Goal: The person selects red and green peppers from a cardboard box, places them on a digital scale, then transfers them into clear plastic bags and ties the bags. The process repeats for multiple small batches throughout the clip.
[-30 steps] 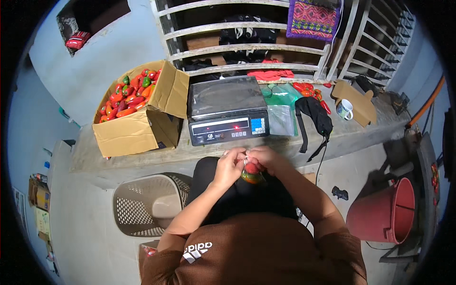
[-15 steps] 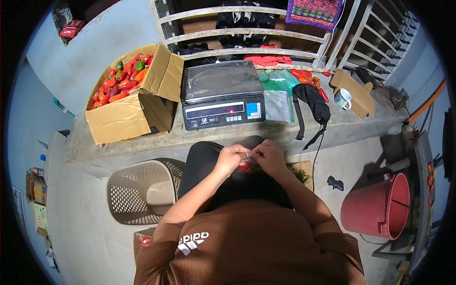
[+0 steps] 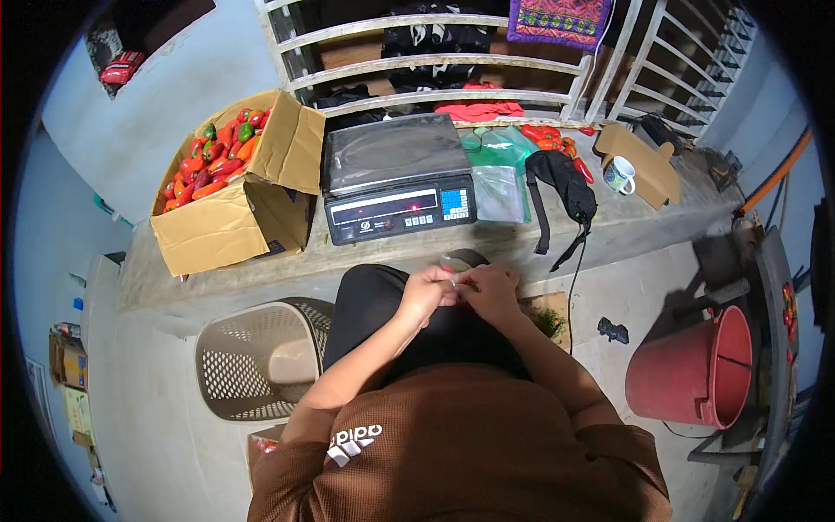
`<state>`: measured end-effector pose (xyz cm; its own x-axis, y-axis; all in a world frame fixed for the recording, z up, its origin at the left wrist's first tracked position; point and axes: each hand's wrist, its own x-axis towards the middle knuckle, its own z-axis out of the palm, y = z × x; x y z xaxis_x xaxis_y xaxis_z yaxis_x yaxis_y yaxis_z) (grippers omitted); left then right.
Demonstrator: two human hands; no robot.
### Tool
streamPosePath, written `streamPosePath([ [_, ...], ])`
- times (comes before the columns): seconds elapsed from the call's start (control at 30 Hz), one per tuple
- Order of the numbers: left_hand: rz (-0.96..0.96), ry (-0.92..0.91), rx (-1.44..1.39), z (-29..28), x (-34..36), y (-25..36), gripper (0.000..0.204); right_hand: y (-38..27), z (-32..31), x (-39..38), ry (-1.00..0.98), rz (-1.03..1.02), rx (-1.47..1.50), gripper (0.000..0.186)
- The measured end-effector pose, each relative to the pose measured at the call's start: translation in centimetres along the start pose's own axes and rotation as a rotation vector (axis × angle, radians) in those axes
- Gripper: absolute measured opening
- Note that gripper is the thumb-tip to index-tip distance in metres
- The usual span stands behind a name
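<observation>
Over my dark-trousered lap, both hands meet with their fingers pinched together. My left hand [image 3: 424,294] and my right hand [image 3: 490,293] grip something small between them, blurred and mostly covered by the fingers. A pale, see-through bit [image 3: 454,262] with a touch of red shows just above the fingertips. On the concrete ledge [image 3: 296,280] ahead stands a black digital scale [image 3: 396,178], its top plate bare. Left of it, an open cardboard box [image 3: 215,228] is tilted and full of red, orange and green peppers [image 3: 209,165].
Right of the scale lie green and clear plastic bags [image 3: 502,193], loose red peppers [image 3: 550,137], a black strapped pouch [image 3: 561,191] and a mug [image 3: 619,175]. A beige plastic basket [image 3: 228,361] stands left of my legs, a red bucket [image 3: 670,374] at right. Metal bars [image 3: 435,61] rise behind.
The red item hanging below my fingers has gone from there; a see-through bit now shows above them. Both hands stay together over my lap. The whole view has shifted slightly.
</observation>
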<state>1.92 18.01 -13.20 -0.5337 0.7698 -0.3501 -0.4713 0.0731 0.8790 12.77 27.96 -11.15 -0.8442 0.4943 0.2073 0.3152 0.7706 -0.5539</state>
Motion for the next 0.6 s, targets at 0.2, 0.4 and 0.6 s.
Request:
streamPosePath([
  [0.2, 0.058, 0.035, 0.059, 0.3, -0.3, -0.7, 0.007, -0.1, 2.3, -0.2, 0.238, -0.195, -0.309, 0.017],
  [0.4, 0.181, 0.050, 0.179, -0.1, -0.4, -1.9, 0.006, -0.1, 3.0, -0.5, 0.299, -0.271, -0.384, 0.019],
  [0.6, 0.324, 0.075, 0.384, -0.7, 0.1, -2.5, 0.006, 0.2, 3.5, -0.2, 0.307, -0.244, -0.401, 0.016],
])
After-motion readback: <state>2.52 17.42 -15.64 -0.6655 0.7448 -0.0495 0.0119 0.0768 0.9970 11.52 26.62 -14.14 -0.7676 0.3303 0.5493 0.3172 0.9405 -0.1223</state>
